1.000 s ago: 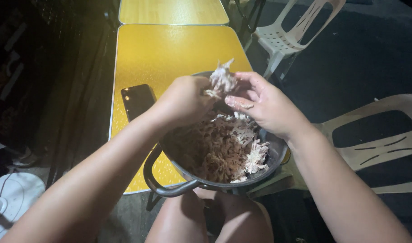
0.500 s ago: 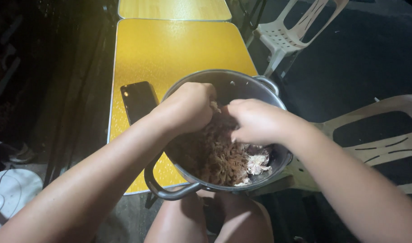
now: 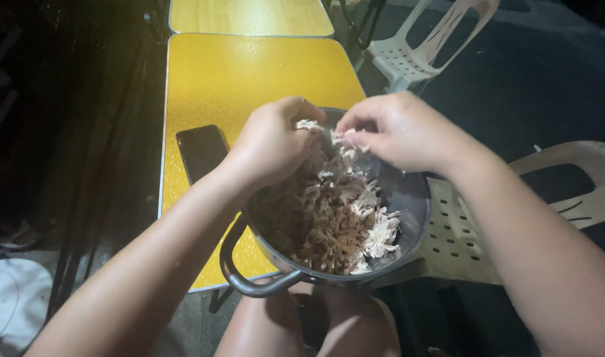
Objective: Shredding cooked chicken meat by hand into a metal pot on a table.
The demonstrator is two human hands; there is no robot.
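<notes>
A dark metal pot [image 3: 408,198] with a loop handle [image 3: 239,281] rests tilted on my lap against the edge of a yellow table [image 3: 249,73]. It holds a heap of shredded pale and brown meat [image 3: 335,221]. My left hand [image 3: 272,142] and my right hand [image 3: 398,129] are raised just above the pot's far rim. Together they pinch a stringy strand of meat [image 3: 322,129] that stretches between their fingertips.
A black phone [image 3: 200,152] lies flat on the yellow table left of the pot. A second yellow table [image 3: 249,16] stands behind it. White plastic chairs stand at the upper right [image 3: 415,53] and right [image 3: 580,178]. A white round object [image 3: 11,311] sits at the lower left.
Both hands were down in the pot's meat half a second ago. They have risen to the far rim with a strand pulled between them.
</notes>
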